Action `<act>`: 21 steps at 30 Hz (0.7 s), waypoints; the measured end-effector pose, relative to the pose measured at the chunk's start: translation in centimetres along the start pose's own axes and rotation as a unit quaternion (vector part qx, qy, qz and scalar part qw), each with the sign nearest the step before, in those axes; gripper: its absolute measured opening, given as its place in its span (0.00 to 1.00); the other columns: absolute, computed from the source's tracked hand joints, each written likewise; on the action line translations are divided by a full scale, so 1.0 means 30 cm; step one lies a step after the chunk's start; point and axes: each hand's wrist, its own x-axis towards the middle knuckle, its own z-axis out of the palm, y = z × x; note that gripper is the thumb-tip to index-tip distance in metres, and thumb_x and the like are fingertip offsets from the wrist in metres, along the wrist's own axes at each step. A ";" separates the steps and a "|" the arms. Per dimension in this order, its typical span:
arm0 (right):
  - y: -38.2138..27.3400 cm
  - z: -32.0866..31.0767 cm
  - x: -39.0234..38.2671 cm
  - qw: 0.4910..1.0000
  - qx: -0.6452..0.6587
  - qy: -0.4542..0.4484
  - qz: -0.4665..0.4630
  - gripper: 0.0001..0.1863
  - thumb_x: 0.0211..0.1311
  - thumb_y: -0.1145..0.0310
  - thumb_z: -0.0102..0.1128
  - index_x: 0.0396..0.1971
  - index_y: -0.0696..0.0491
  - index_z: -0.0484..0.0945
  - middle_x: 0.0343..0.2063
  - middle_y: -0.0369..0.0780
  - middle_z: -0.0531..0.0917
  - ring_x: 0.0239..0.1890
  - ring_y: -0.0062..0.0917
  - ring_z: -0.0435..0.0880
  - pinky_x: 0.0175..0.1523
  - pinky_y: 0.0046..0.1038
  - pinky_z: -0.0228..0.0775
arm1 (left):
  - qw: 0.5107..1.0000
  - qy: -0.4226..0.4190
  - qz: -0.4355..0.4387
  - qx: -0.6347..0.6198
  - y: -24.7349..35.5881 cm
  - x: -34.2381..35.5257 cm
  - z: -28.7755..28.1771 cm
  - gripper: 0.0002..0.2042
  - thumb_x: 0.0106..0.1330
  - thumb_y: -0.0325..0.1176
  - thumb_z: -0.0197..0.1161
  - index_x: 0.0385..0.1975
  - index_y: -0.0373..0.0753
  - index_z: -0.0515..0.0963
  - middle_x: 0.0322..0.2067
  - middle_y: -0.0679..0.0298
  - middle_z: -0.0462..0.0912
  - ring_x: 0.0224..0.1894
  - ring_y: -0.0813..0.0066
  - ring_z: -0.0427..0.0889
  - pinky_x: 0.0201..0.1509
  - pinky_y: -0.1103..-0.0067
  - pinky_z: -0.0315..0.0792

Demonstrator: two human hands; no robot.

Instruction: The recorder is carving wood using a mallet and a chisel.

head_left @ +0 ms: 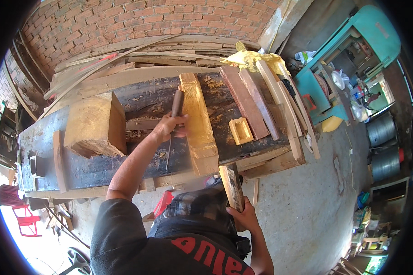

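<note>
My left hand point(171, 126) is closed around a chisel point(178, 103) with a brown wooden handle. The handle's end points away from me, and the thin metal blade comes down toward the bench's near side. Right beside it lies a thick yellow-brown timber piece point(199, 133) with a rough, chipped top, crossing the bench from far to near. In my right hand point(245, 215), low in front of my body, is a long wooden piece point(232, 188) with a pale face and a dark, rough side. It is held off the bench, past the near edge.
The dark workbench point(147, 103) carries a large wood block point(94, 123) at left and a small hollowed block point(241, 131) at right. Reddish boards point(245, 103) and several strips lie beyond. A teal machine point(316, 94) stands right; stacked planks point(165, 52) line the brick wall.
</note>
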 end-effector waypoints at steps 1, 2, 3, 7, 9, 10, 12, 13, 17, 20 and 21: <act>0.010 -0.002 0.002 1.000 -0.002 0.002 -0.001 0.35 0.49 0.59 0.75 0.52 0.61 0.69 0.42 0.42 0.80 0.45 0.25 0.79 0.53 0.28 0.71 | 0.999 -0.024 -0.017 -0.013 -0.010 0.006 0.019 0.26 0.65 0.39 0.67 0.57 0.35 0.64 0.41 0.55 0.77 0.33 0.64 0.87 0.25 0.79 0.84; 0.032 -0.001 0.005 1.000 0.002 0.007 -0.006 0.34 0.49 0.59 0.75 0.52 0.61 0.69 0.42 0.42 0.80 0.45 0.25 0.79 0.53 0.28 0.71 | 0.998 -0.047 -0.034 -0.026 -0.020 0.014 0.040 0.26 0.65 0.38 0.67 0.57 0.36 0.64 0.43 0.54 0.77 0.34 0.63 0.87 0.27 0.79 0.85; 0.042 0.000 0.009 1.000 0.005 0.009 -0.011 0.34 0.50 0.59 0.75 0.51 0.61 0.70 0.41 0.42 0.80 0.45 0.25 0.79 0.53 0.28 0.71 | 0.998 -0.038 -0.029 -0.027 -0.032 0.027 0.064 0.25 0.65 0.37 0.67 0.57 0.36 0.65 0.44 0.53 0.77 0.35 0.62 0.87 0.30 0.79 0.85; 0.017 -0.004 0.009 1.000 0.003 0.004 -0.015 0.33 0.50 0.59 0.75 0.51 0.61 0.70 0.41 0.41 0.81 0.44 0.24 0.79 0.52 0.28 0.72 | 0.997 0.001 -0.012 -0.079 -0.060 0.077 0.102 0.22 0.66 0.36 0.66 0.55 0.36 0.67 0.43 0.54 0.77 0.36 0.62 0.87 0.30 0.78 0.84; 0.020 -0.006 0.010 0.999 0.036 0.004 -0.024 0.33 0.50 0.59 0.75 0.51 0.60 0.70 0.41 0.41 0.80 0.43 0.23 0.79 0.50 0.27 0.72 | 0.985 0.033 -0.051 -0.163 -0.060 0.076 0.133 0.19 0.66 0.36 0.66 0.52 0.35 0.70 0.42 0.55 0.77 0.36 0.63 0.86 0.30 0.79 0.84; 0.020 -0.007 0.010 0.999 0.033 0.001 -0.024 0.33 0.50 0.59 0.75 0.51 0.60 0.70 0.41 0.41 0.80 0.43 0.23 0.79 0.50 0.27 0.72 | 0.984 0.035 -0.050 -0.166 -0.064 0.079 0.139 0.19 0.66 0.36 0.66 0.52 0.35 0.70 0.42 0.55 0.77 0.36 0.63 0.86 0.30 0.79 0.84; 0.019 -0.013 0.009 0.999 0.027 0.009 -0.019 0.33 0.50 0.59 0.75 0.51 0.60 0.70 0.41 0.40 0.81 0.42 0.22 0.79 0.49 0.27 0.73 | 0.982 0.050 -0.047 -0.174 -0.068 0.081 0.153 0.18 0.66 0.37 0.66 0.49 0.35 0.71 0.41 0.56 0.77 0.36 0.65 0.85 0.31 0.80 0.84; 0.017 -0.018 0.008 0.999 0.025 0.007 -0.019 0.33 0.50 0.59 0.75 0.51 0.60 0.70 0.41 0.40 0.81 0.42 0.22 0.79 0.49 0.27 0.73 | 0.982 0.051 -0.047 -0.176 -0.067 0.078 0.162 0.18 0.66 0.37 0.66 0.49 0.35 0.71 0.41 0.56 0.77 0.36 0.65 0.85 0.31 0.80 0.84; -0.029 -0.035 -0.002 1.000 0.012 0.019 -0.006 0.32 0.50 0.58 0.75 0.50 0.60 0.71 0.40 0.42 0.82 0.43 0.25 0.81 0.50 0.28 0.73 | 0.978 0.059 -0.046 -0.196 -0.076 0.081 0.172 0.18 0.65 0.37 0.67 0.48 0.34 0.71 0.40 0.56 0.77 0.35 0.67 0.84 0.30 0.79 0.84; -0.039 -0.034 -0.014 1.000 0.000 0.025 -0.003 0.31 0.50 0.57 0.75 0.49 0.59 0.72 0.41 0.44 0.83 0.43 0.27 0.82 0.50 0.30 0.73 | 0.980 0.051 -0.050 -0.186 -0.082 0.097 0.158 0.17 0.65 0.36 0.67 0.48 0.34 0.71 0.38 0.58 0.77 0.32 0.69 0.83 0.30 0.80 0.83; -0.045 -0.030 -0.013 0.999 -0.015 0.035 -0.024 0.30 0.50 0.58 0.75 0.48 0.59 0.72 0.40 0.44 0.83 0.42 0.27 0.83 0.49 0.30 0.74 | 0.982 0.047 -0.057 -0.173 -0.075 0.092 0.153 0.17 0.66 0.36 0.66 0.49 0.35 0.72 0.36 0.60 0.78 0.30 0.73 0.82 0.31 0.82 0.83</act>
